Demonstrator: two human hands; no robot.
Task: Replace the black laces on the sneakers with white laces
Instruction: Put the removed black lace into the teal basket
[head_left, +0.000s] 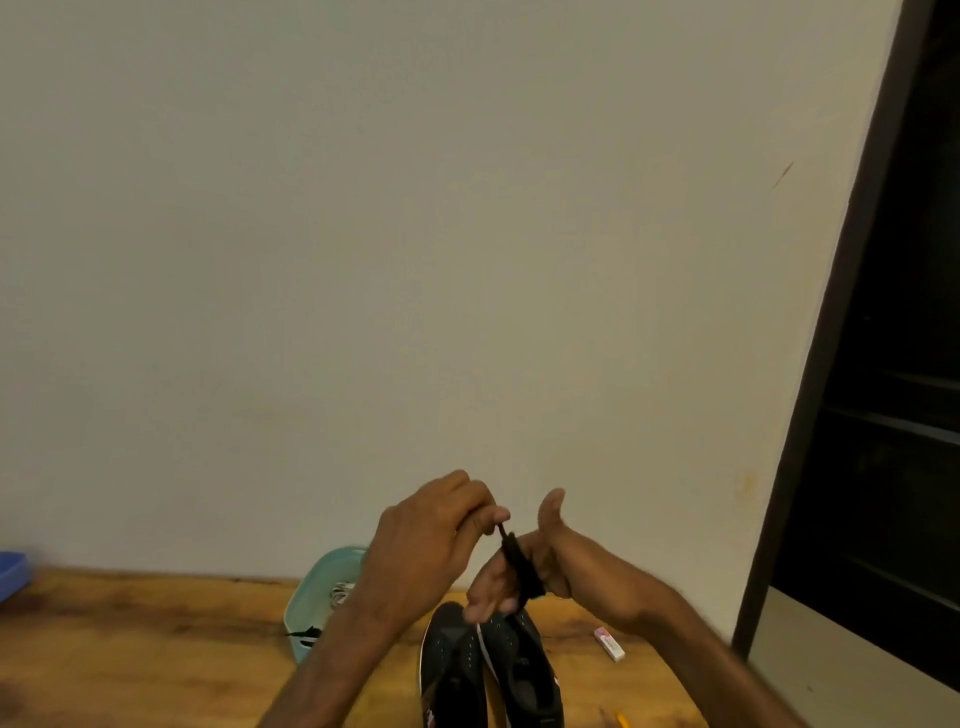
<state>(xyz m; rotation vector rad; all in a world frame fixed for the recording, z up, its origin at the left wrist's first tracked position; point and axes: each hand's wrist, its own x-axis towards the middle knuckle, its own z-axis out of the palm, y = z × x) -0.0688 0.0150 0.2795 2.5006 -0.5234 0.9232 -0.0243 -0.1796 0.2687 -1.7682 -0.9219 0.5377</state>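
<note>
The black lace (519, 564) is coiled round the straight fingers of the right hand (543, 569), probably as a spool to keep it tidy. The left hand (431, 540) has a pinching grip on the loose end. Both are above the sneakers (488, 665) on the worktop (156, 649).

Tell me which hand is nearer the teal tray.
Left. The left hand, pinching the black lace, is raised just right of the teal tray, its forearm crossing the tray's right edge. The right hand is farther right, above the sneakers.
</note>
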